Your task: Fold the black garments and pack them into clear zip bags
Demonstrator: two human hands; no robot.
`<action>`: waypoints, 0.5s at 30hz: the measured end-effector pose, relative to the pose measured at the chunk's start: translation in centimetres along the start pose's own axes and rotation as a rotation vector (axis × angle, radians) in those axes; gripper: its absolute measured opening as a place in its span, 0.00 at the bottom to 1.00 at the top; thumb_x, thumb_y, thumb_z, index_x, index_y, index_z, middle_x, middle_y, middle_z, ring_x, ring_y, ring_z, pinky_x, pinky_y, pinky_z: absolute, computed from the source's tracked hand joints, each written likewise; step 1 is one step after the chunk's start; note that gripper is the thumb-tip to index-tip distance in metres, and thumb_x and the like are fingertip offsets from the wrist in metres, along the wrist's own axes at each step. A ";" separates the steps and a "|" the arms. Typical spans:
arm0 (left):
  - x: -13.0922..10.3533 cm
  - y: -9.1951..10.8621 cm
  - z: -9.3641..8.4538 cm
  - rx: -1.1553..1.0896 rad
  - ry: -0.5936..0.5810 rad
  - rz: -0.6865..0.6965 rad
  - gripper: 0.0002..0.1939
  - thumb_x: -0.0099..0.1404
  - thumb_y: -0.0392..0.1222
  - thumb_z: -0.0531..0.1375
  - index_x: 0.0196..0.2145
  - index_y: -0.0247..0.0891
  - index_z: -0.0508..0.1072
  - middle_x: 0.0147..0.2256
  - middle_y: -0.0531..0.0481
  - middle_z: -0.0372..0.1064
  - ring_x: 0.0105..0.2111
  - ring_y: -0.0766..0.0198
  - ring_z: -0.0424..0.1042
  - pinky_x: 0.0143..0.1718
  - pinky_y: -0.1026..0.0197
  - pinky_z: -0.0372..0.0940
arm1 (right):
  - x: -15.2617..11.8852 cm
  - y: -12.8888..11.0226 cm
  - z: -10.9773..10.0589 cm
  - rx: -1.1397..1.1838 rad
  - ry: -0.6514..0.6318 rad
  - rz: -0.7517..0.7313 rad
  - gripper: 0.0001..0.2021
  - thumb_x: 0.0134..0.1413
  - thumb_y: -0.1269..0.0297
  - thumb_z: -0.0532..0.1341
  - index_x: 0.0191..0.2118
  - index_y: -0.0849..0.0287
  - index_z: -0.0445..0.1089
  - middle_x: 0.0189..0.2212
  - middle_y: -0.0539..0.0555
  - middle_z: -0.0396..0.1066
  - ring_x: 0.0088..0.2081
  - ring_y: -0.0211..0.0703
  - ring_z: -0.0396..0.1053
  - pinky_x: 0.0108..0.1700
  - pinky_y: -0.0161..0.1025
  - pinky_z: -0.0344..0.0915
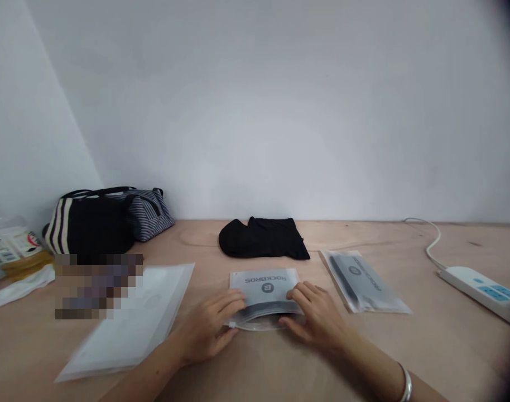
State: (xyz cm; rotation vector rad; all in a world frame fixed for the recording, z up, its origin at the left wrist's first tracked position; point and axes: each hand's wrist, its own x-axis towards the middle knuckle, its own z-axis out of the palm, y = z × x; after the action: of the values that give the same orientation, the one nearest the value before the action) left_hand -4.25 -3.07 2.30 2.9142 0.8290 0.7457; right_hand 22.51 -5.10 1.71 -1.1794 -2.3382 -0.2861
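Note:
In front of me lies a frosted zip bag (265, 279) with ROCKBROS printed on it upside down. Its mouth gapes toward me, and something dark shows inside. My left hand (213, 324) grips the left corner, fingers on top and thumb low near the white zip slider (232, 324). At the right side, my right hand (316, 315) has its fingers over the bag and its thumb at the open edge. A similar filled bag (366, 282) rests to the right. Larger frosted bags (142, 318) lie flat on the left. Behind sits a folded black fabric piece (263, 239).
A black bag with cream stripes (96, 226) and a striped grey bag (150, 215) stand at the back left. Beside them are a bottle of yellow liquid (24, 262) and a pixelated patch. A white power strip (481, 287) lies on the wooden table (439, 346) at right.

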 end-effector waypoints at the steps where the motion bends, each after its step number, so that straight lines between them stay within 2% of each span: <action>1: -0.4 -0.2 0.0 0.024 0.006 0.002 0.21 0.54 0.31 0.54 0.47 0.40 0.62 0.47 0.47 0.65 0.48 0.58 0.64 0.48 0.56 0.61 | 0.4 -0.6 0.0 -0.006 -0.006 -0.032 0.12 0.48 0.57 0.56 0.36 0.59 0.62 0.33 0.55 0.66 0.35 0.44 0.62 0.35 0.38 0.55; 3: -1.1 -0.5 0.2 0.059 0.033 -0.010 0.19 0.54 0.29 0.52 0.44 0.39 0.64 0.44 0.47 0.67 0.43 0.60 0.67 0.44 0.58 0.64 | 1.4 -2.1 0.3 -0.028 -0.032 -0.094 0.11 0.49 0.57 0.56 0.35 0.58 0.62 0.34 0.55 0.66 0.36 0.45 0.61 0.34 0.39 0.55; 7: -1.5 -0.7 1.0 0.081 0.081 -0.070 0.11 0.54 0.29 0.49 0.32 0.37 0.67 0.36 0.47 0.69 0.36 0.61 0.70 0.36 0.60 0.67 | 4.0 -5.4 2.1 -0.062 -0.109 -0.201 0.12 0.49 0.55 0.56 0.34 0.58 0.62 0.30 0.53 0.66 0.34 0.45 0.62 0.32 0.40 0.55; 10: -1.4 -0.7 1.3 0.045 0.075 -0.093 0.11 0.56 0.29 0.47 0.29 0.37 0.67 0.30 0.48 0.68 0.31 0.63 0.69 0.32 0.62 0.66 | 5.5 -7.3 3.7 -0.060 -0.167 -0.279 0.07 0.53 0.62 0.53 0.33 0.59 0.62 0.29 0.52 0.68 0.29 0.41 0.63 0.29 0.38 0.54; 12: -1.4 -0.7 1.5 0.020 0.064 -0.089 0.12 0.57 0.29 0.46 0.28 0.37 0.67 0.28 0.48 0.67 0.29 0.64 0.69 0.30 0.63 0.66 | 5.9 -7.9 4.3 -0.056 -0.198 -0.335 0.05 0.55 0.67 0.50 0.33 0.59 0.62 0.30 0.52 0.68 0.26 0.39 0.63 0.27 0.37 0.52; 15: -1.2 -0.7 1.6 0.008 0.073 -0.079 0.13 0.57 0.28 0.45 0.27 0.37 0.67 0.27 0.49 0.67 0.28 0.65 0.68 0.30 0.64 0.66 | 5.5 -7.5 4.3 -0.083 -0.206 -0.386 0.06 0.56 0.69 0.49 0.33 0.60 0.62 0.28 0.52 0.68 0.25 0.39 0.62 0.26 0.38 0.51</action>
State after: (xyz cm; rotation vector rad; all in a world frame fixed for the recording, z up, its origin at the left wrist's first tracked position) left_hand -4.77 -2.94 0.25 2.8569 0.9497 0.8481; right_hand 12.30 -4.05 1.20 -0.8162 -2.7546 -0.4148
